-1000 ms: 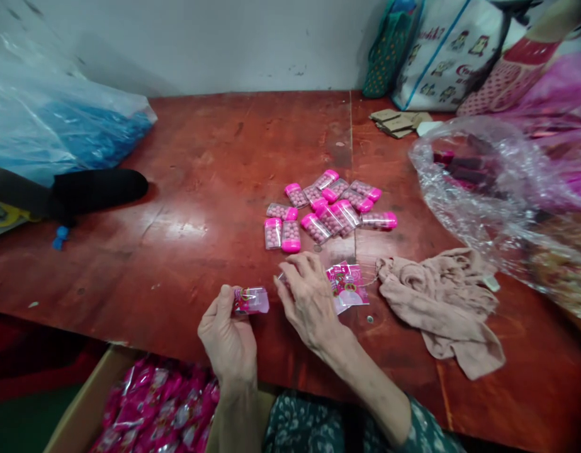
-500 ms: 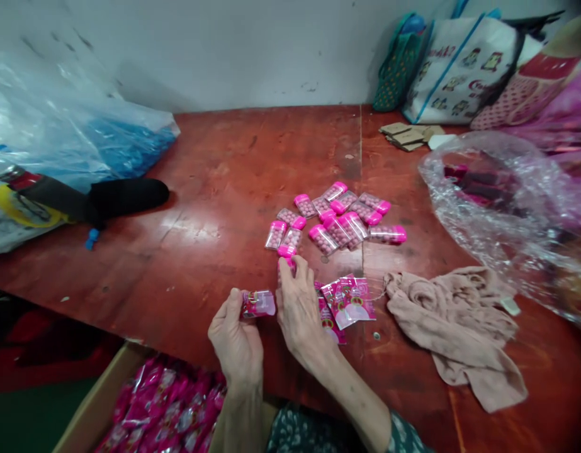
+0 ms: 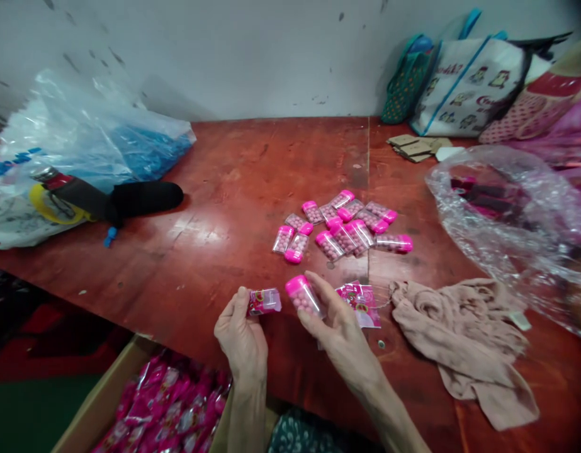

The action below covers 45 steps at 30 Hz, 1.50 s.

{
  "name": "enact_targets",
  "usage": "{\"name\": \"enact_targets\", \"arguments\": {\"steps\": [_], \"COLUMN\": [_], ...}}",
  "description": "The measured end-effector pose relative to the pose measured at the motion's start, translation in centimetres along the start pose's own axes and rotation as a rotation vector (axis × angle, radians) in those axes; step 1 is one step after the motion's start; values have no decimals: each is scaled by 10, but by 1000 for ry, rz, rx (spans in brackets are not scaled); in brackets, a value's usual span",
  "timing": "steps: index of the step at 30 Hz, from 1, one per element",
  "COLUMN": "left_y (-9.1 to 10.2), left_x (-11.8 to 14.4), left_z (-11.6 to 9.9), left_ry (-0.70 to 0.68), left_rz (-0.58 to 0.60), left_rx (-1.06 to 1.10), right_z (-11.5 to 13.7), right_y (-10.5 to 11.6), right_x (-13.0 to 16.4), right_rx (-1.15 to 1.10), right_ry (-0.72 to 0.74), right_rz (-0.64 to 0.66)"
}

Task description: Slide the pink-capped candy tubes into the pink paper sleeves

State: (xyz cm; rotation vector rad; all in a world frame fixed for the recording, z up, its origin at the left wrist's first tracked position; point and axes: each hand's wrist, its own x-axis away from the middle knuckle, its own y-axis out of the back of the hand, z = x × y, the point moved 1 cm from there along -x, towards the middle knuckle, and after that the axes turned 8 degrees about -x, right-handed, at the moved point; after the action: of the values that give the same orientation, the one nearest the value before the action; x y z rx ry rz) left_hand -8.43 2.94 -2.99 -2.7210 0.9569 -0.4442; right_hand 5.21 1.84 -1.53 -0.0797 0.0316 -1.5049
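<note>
Since the earlier frame, the right hand (image 3: 340,328) is coming back from the pile (image 3: 361,237) with one bottle (image 3: 303,296). The left hand (image 3: 244,336) is staying about put with its sachet (image 3: 264,301). The view is shifting too, so background slide isn't counting as motion.

Right grip is spreading only to the bottle's width, fingers on one side, thumb on the other. Bottle is tilting, pink cap up and toward the left, sitting just right of the sachet, not touching. Left grip is pinching the sachet at one end; the free end is pointing at the bottle. Can't tell if that end is gaping.

Risks:
- Fingers are holding the clear body, cap is sticking out free. A knock on the cap could be twisting the bottle loose; smooth-looking plastic isn't helping.
- Film is looking thin and is being held at one end only. Bottle pushing on it could be buckling or creasing it.
- Right hand is hanging near the loose sachets (image 3: 363,303); a low wrist could be dragging them along the surface (image 3: 252,176).
</note>
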Motion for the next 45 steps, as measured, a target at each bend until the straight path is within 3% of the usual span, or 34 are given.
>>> {"name": "enact_targets", "arguments": {"steps": [6, 19, 30, 32, 38, 45], "left_y": [-9, -23, -45, -50, -64, -64], "left_x": [10, 20, 38, 42, 52, 60], "left_z": [3, 7, 5, 4, 6, 10], "left_ry": [-35, -51, -26, 22, 348, 572], "left_rz": [82, 187, 317, 319, 435, 543], "left_rx": [-40, -110, -139, -107, -39, 35], "right_z": [8, 0, 15, 15, 14, 13], "right_y": [8, 26, 33, 33, 31, 30], "right_x": [17, 21, 20, 21, 24, 26], "right_rx": [-39, -87, 50, 84, 192, 290], "right_ry": [-123, -200, -52, -17, 57, 241], "right_rz": [65, 46, -83, -118, -221, -261]}}
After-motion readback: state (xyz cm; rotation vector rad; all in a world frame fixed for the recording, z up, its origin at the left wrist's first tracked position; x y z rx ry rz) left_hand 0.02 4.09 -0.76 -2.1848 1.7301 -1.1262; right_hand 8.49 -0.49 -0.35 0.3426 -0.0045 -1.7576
